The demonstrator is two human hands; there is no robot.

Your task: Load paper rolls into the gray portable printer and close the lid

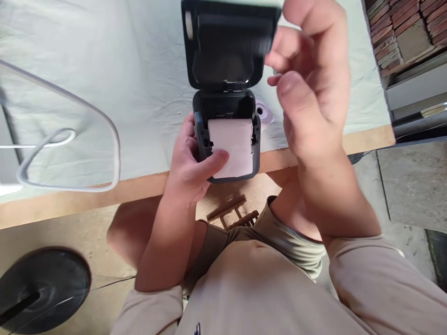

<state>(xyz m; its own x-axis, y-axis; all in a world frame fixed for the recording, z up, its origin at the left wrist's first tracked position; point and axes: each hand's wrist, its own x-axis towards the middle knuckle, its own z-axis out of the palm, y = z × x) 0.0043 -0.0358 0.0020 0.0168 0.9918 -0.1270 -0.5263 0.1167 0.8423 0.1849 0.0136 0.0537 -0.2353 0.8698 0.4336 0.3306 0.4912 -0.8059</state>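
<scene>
My left hand (195,160) grips a small black portable label printer (256,163) over the table's front edge, thumb pressed on the paper. Inside the printer sits a roll of white paper (232,144), its loose end lying over the front. The hinged lid (230,51) stands raised, away from me. Beside the lid's right edge is my right hand (309,79), its fingers loosely bent and the thumb apart from them. Its fingertips are at the lid's edge; whether they touch it I cannot tell. Behind the printer, on the right, lies a second small roll with a dark core (263,111).
A pale cloth covers the table (150,70), which has a wooden front edge. A white cable (117,139) loops up on the left. On the floor stand a round black base (45,288) and a small wooden rack (232,211). Stacked bricks (401,23) are at the far right.
</scene>
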